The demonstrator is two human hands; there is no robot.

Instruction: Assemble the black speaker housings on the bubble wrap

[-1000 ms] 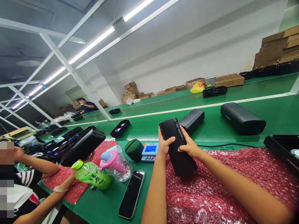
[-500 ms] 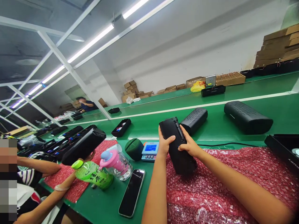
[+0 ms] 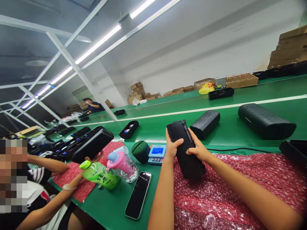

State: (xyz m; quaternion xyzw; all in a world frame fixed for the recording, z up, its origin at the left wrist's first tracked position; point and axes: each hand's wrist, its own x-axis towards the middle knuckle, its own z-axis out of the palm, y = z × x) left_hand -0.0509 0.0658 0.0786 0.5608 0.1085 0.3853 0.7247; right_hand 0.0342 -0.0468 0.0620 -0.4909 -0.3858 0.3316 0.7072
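hands: my left hand (image 3: pixel 172 147) and right hand (image 3: pixel 198 149) both gripping one black speaker (image 3: pixel 185 150), frame center
belt speakers: I count two more (image 3: pixel 205 124) (image 3: pixel 265 121), upper right

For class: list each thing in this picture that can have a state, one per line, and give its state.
Left hand: gripping the black oblong speaker.
Right hand: gripping the same speaker.
Black oblong speaker: propped on end on red bubble wrap.
Black smartphone: screen dark, lying flat.
Green drink bottle: capped, lying down.
Blue-screened tester: display lit.
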